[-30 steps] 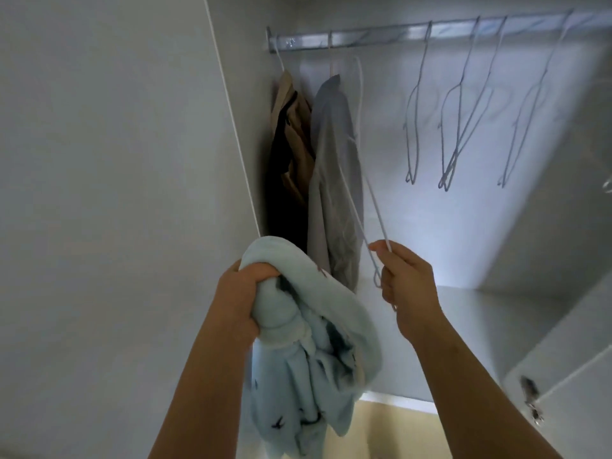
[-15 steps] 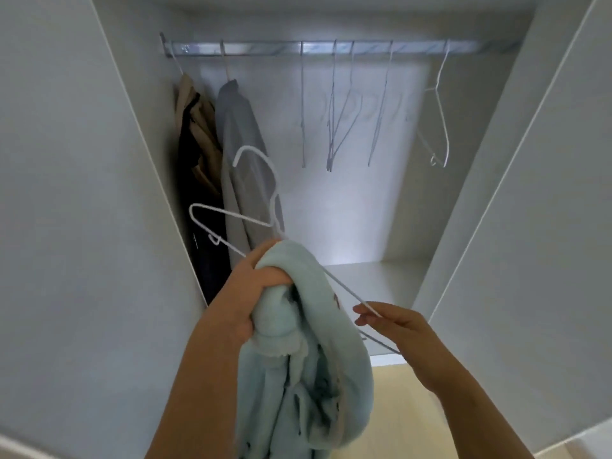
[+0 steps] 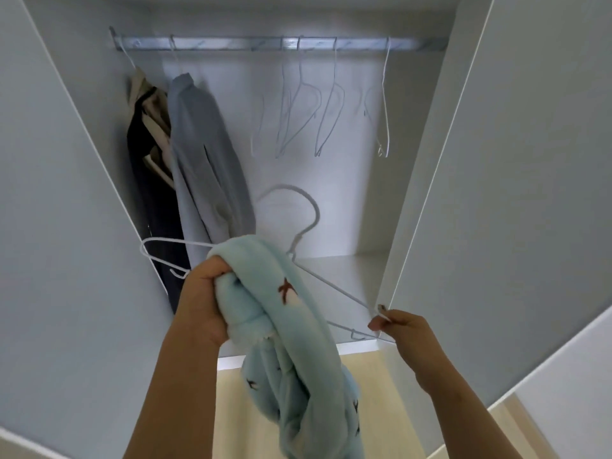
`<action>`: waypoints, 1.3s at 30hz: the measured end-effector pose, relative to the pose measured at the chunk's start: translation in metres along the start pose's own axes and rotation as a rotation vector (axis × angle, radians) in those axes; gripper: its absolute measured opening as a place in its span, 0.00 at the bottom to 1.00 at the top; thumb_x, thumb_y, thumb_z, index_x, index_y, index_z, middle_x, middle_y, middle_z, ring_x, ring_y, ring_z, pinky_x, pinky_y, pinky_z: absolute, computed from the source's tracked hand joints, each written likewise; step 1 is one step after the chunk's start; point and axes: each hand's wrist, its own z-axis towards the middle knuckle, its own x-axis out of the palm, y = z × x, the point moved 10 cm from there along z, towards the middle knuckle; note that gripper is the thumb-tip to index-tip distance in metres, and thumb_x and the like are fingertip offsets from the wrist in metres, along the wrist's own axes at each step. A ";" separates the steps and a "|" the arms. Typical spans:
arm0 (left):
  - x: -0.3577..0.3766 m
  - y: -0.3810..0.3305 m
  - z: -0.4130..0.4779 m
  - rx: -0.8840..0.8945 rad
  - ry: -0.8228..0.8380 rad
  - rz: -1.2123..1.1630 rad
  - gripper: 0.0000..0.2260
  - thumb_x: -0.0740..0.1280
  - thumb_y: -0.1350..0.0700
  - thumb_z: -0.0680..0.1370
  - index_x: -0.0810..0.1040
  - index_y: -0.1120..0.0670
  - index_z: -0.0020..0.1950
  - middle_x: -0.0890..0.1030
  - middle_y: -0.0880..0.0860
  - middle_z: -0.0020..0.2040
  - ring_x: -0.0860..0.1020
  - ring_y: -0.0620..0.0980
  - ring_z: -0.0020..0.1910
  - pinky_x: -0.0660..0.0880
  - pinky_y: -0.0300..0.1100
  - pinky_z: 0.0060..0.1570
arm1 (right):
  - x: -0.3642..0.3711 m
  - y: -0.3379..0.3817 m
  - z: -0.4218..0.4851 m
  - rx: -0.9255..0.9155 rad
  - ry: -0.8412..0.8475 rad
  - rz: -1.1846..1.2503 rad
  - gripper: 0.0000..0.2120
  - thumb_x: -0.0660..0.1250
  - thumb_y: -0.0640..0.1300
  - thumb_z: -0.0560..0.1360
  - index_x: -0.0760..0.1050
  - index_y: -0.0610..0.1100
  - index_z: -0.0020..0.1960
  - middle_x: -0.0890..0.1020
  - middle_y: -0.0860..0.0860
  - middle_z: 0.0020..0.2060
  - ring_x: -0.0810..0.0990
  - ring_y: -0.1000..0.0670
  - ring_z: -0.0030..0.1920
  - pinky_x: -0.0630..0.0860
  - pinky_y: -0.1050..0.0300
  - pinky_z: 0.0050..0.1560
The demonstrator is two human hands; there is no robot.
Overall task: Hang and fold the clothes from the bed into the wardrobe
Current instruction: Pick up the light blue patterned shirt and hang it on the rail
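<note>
Before an open wardrobe [image 3: 427, 167], a person's left hand [image 3: 205, 303] is clenched tight around a bunched pale-blue fleece garment [image 3: 284, 303] (dotted with small brown marks), which trails down between the forearms. The right hand [image 3: 402, 329] pinches one end of a white wire hanger [image 3: 317, 213] between thumb and fingertips. The hanger lies tilted behind the fleece, its hook pointing into the wardrobe. On the rail [image 3: 231, 44] above, a dark-and-beige garment [image 3: 145, 154] and a grey-blue top [image 3: 202, 144] hang at left, with empty hangers [image 3: 334, 94] to the right.
</note>
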 end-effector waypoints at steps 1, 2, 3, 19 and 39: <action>0.004 0.003 -0.002 -0.002 -0.008 0.036 0.11 0.60 0.59 0.75 0.80 0.58 0.37 0.81 0.54 0.28 0.80 0.50 0.26 0.77 0.40 0.25 | -0.006 -0.004 0.001 0.014 -0.035 -0.034 0.18 0.61 0.31 0.73 0.79 0.47 0.30 0.81 0.55 0.35 0.76 0.54 0.42 0.67 0.64 0.42; 0.009 0.007 -0.003 -0.008 -0.009 0.083 0.09 0.61 0.59 0.75 0.79 0.58 0.38 0.81 0.54 0.28 0.80 0.49 0.25 0.77 0.40 0.24 | -0.009 -0.006 0.000 0.025 -0.062 -0.082 0.17 0.61 0.32 0.73 0.78 0.48 0.30 0.80 0.53 0.35 0.76 0.51 0.43 0.69 0.60 0.44; 0.015 0.011 -0.005 -0.017 -0.006 0.136 0.09 0.61 0.60 0.75 0.78 0.58 0.38 0.81 0.53 0.27 0.79 0.49 0.25 0.76 0.39 0.24 | -0.009 -0.005 0.000 0.016 -0.068 -0.154 0.16 0.62 0.35 0.73 0.76 0.50 0.31 0.79 0.53 0.35 0.75 0.50 0.43 0.69 0.56 0.48; 0.029 0.047 0.006 0.016 -0.113 0.566 0.03 0.65 0.57 0.75 0.78 0.53 0.44 0.80 0.57 0.44 0.78 0.56 0.43 0.74 0.47 0.43 | 0.033 0.068 -0.016 -0.304 0.162 -0.044 0.11 0.60 0.53 0.78 0.73 0.49 0.40 0.76 0.59 0.27 0.73 0.56 0.33 0.70 0.61 0.39; -0.088 -0.005 0.009 0.136 -0.674 0.423 0.18 0.56 0.51 0.79 0.66 0.58 0.65 0.70 0.55 0.50 0.72 0.58 0.52 0.70 0.54 0.51 | -0.030 0.053 0.007 -0.194 -0.297 -0.010 0.25 0.66 0.42 0.73 0.57 0.45 0.23 0.63 0.49 0.19 0.61 0.48 0.25 0.60 0.57 0.31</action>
